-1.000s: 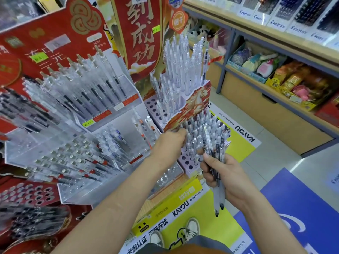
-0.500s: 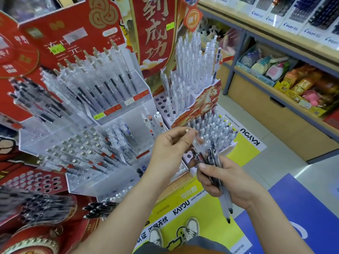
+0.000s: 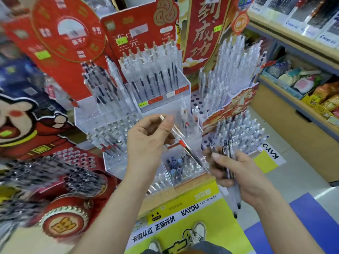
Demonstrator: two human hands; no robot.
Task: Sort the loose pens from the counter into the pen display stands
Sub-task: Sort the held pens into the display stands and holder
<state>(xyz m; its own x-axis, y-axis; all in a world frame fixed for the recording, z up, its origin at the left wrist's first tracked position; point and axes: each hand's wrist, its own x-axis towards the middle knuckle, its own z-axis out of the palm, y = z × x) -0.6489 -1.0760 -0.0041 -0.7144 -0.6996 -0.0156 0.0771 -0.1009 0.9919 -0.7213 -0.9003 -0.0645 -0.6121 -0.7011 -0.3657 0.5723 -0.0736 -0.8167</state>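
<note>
The left hand (image 3: 146,142) is pinching one pen (image 3: 183,144) between thumb and fingertips, holding it slantwise above the clear stands (image 3: 180,83), its lower end just beside the right hand (image 3: 244,176). The right hand is curling round a bundle (image 3: 227,153) of pens, their tips hanging out below the palm. That bundle is looking loosely held, so a pen may be slipping free if the grip eases during the next reach. The single pen is carrying a red band, and dropping it among black ones would be mis-sorting it. The packed holed stand (image 3: 238,131) is crowding the hands, so a careless sweep could be toppling pens.
</note>
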